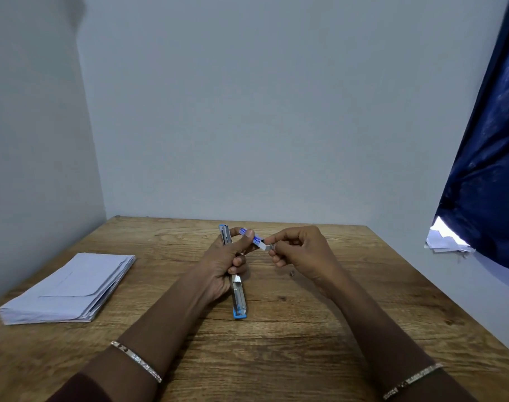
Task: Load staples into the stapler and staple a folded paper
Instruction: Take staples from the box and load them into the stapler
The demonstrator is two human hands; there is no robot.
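the opened stapler (238, 291) is at the middle of the tabletop (305, 329), swung out almost straight, its long axis running from the far edge toward the near edge, blue-tipped end on the wood nearest the person. the left hand (218, 265) grips it mid-length with curled fingers, and its thumb pins a small blue-and-white staple box (254, 239) against the fingers. the right hand (299, 250) pinches what looks like a staple strip (272, 246) at the box's open end, just right of the stapler. i judge the strip must go left and down into the open channel, lined up with that axis. the box's print is too small to read. the folded paper stack (70, 288) lies by the left edge, well apart
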